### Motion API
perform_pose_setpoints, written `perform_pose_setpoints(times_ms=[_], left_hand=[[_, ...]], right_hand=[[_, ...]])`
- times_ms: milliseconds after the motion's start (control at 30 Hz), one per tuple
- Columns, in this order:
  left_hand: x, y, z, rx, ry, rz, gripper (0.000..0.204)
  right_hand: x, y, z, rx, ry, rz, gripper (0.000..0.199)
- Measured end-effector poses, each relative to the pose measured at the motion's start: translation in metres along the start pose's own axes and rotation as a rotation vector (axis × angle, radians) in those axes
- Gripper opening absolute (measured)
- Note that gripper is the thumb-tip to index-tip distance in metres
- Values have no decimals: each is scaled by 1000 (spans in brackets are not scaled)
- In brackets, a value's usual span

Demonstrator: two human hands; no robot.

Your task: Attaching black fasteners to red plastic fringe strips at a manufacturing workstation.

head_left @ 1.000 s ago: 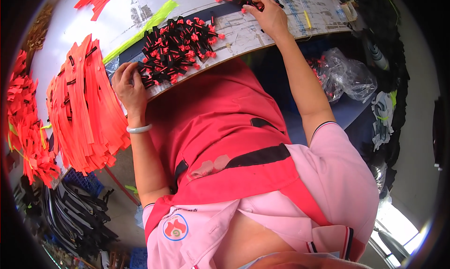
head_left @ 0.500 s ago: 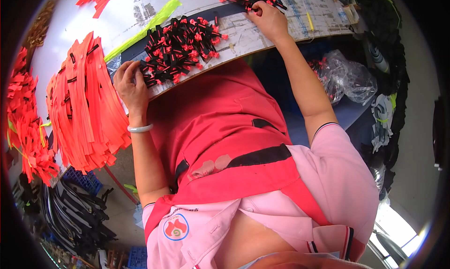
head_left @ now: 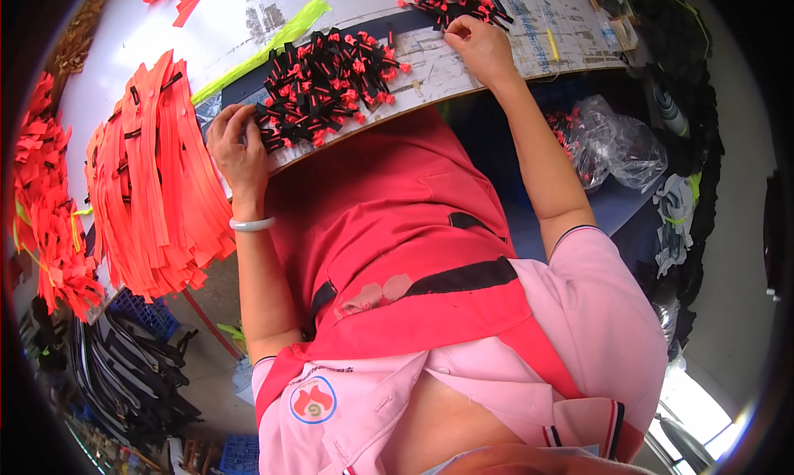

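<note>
On the table, a big pile of small black pieces with pinkish-red ends [head_left: 318, 86] lies between my two hands. My left hand [head_left: 237, 151] rests at its left edge with curled fingers; whatever they hold, if anything, is hidden. A smaller pile of the same pieces [head_left: 455, 0] sits farther back to the right. Just in front of it is my right hand [head_left: 486, 53], thumb and forefinger pinched together. Anything in that pinch is too small to make out. Long orange-red strips with black bits [head_left: 157, 186] hang over the table edge, left of my left hand.
A neon yellow strip [head_left: 265, 49] crosses the table behind the big pile. More orange strips [head_left: 50, 202] are bunched at far left. Under the table, a clear plastic bag [head_left: 624, 148] sits on a shelf at right. A yellow stick [head_left: 552, 43] lies right of my right hand.
My right hand has drawn back slightly from the smaller pile toward me, its fingertips now at the near edge. My left hand stays beside the big pile. The whole view has shifted a little.
</note>
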State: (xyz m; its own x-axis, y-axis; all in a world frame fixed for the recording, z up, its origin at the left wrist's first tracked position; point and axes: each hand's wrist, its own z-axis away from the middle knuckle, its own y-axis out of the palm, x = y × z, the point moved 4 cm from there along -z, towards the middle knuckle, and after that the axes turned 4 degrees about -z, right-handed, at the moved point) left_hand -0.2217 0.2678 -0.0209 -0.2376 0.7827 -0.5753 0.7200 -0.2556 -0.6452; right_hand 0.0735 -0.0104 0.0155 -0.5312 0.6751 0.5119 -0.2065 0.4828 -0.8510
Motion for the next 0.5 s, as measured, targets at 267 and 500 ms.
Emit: perform_pose_setpoints(times_ms=[267, 500], left_hand=[[3, 2, 1, -9, -3, 14, 16], [2, 1, 1, -2, -6, 12, 15]], right_hand=[[34, 20, 44, 152, -220, -217, 15], [-14, -10, 12, -26, -124, -35, 19]])
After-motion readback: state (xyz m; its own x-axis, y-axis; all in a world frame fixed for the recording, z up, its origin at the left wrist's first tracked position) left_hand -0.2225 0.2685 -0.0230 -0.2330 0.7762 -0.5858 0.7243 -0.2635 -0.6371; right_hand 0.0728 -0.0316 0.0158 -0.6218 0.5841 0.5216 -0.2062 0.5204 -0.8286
